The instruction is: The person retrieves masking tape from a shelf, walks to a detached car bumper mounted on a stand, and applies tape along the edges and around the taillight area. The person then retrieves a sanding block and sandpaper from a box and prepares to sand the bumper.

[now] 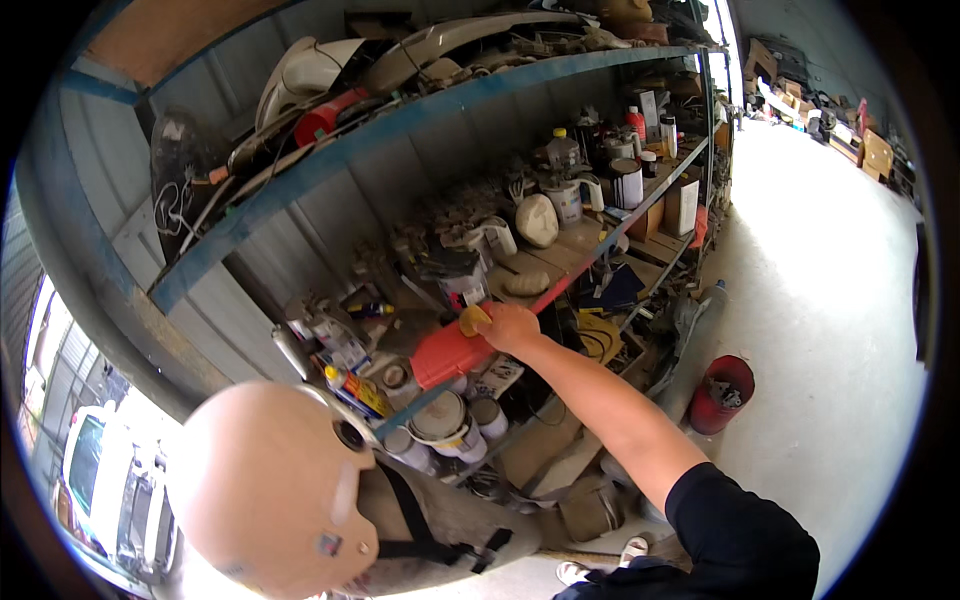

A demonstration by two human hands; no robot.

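Observation:
My right arm, in a black sleeve, reaches in from the lower right to the middle shelf. My right hand (508,329) is closed, fingers curled on a small round yellow thing (474,320) whose kind I cannot make out. Right under it lies a red flat case-like object (450,357) at the shelf's front edge. A dusty, pale flat lump (526,284) lies just beyond the hand. My left hand is out of sight. At the lower left, close by, is a beige helmet (265,490) with black straps; what supports it is hidden.
Blue-edged shelves (350,145) hold cans, bottles and dusty parts. Paint buckets (440,418) stand below the front edge. A red bucket (722,393) with metal pieces stands on the pale floor (800,300) at right. A white vehicle (115,480) shows at far left.

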